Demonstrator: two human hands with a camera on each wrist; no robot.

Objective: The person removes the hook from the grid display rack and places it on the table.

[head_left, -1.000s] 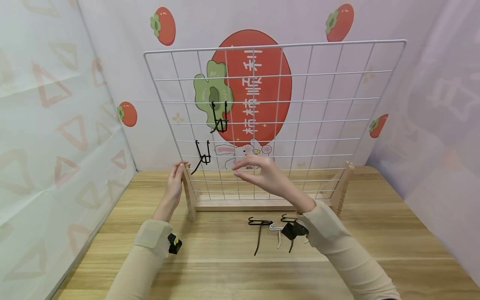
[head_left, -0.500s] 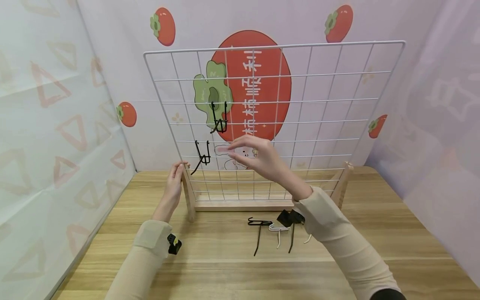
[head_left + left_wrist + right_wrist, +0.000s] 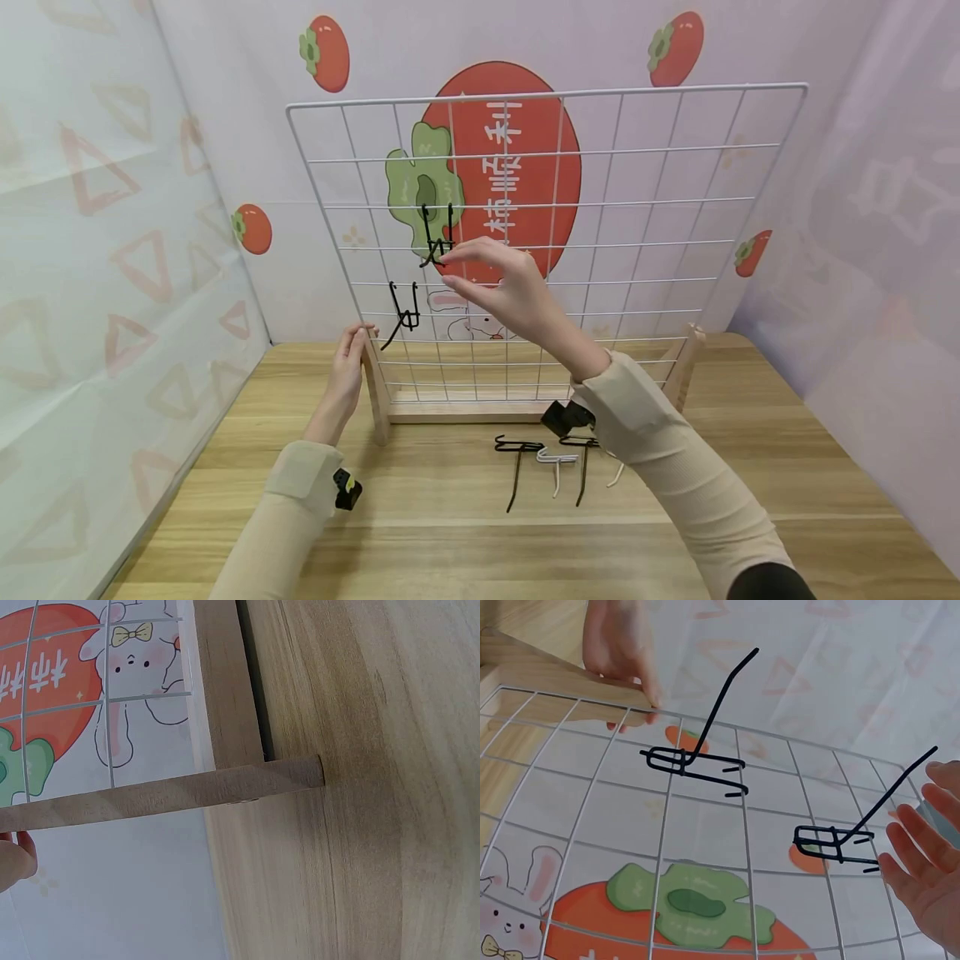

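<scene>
A white wire grid panel (image 3: 637,91) stands upright in a wooden stand (image 3: 465,412). My left hand (image 3: 347,367) grips the top of the stand's left side post (image 3: 150,796), fingertips wrapped over its edge. Two black wire hooks hang on the grid's left part: an upper hook (image 3: 438,243) and a lower hook (image 3: 409,319). Close beside the upper hook is my right hand (image 3: 510,287), its thumb and fingers curved but apart, holding nothing. The right wrist view has those fingers (image 3: 922,855) right by the upper hook's prong.
On the table in front of the stand lie several more hooks: a black hook (image 3: 517,467), a white hook (image 3: 557,458), another black hook (image 3: 583,475) and a partly hidden white one (image 3: 616,477). A printed backdrop (image 3: 615,42) rises behind the grid.
My right hand has moved up and to the left across the front of the grid, reaching the upper black hook. The left hand has stayed on the post.
</scene>
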